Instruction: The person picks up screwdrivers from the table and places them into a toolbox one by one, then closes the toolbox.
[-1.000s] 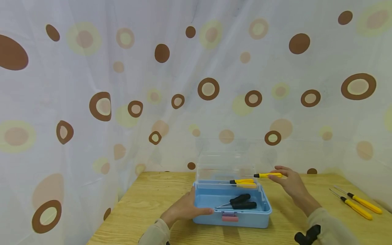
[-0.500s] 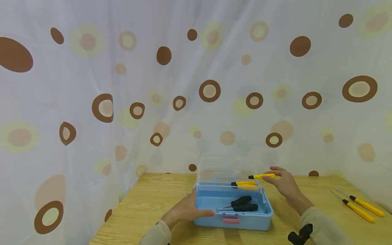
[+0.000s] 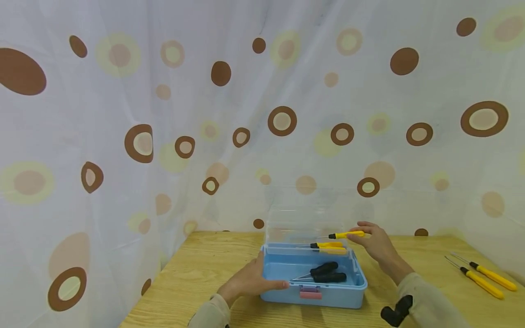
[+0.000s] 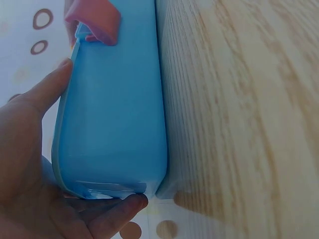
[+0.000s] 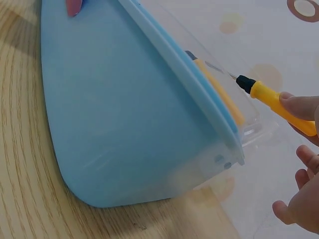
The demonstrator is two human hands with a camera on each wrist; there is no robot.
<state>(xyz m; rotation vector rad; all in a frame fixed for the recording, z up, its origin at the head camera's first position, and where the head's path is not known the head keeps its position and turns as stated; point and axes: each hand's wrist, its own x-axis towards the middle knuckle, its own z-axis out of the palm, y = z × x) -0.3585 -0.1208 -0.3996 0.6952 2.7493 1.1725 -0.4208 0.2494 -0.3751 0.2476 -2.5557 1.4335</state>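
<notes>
A light blue toolbox (image 3: 334, 297) stands on the table with its clear lid (image 3: 303, 221) raised at the back. My left hand (image 3: 250, 280) holds its left front corner, thumb (image 4: 52, 82) along the front rim and fingers round the left end. Between thumb and fingers my right hand (image 3: 379, 246) pinches a yellow-handled screwdriver (image 3: 338, 235), its shaft pointing left over the box's right rear. Two yellow-handled screwdrivers (image 3: 328, 245) lie at the back of the box, partly seen through the lid. Two black-handled screwdrivers (image 3: 329, 277) rest on the box floor near the front.
On the right of the wooden table (image 3: 209, 255) lie two more yellow-handled screwdrivers (image 3: 486, 284). A pink latch (image 3: 310, 295) hangs on the box front. Behind the table and along its left side hangs a patterned curtain (image 3: 229, 100).
My right hand has moved left with the screwdriver, bringing it further over the box's rear. The left hand keeps its hold on the corner. The head view has shifted slightly.
</notes>
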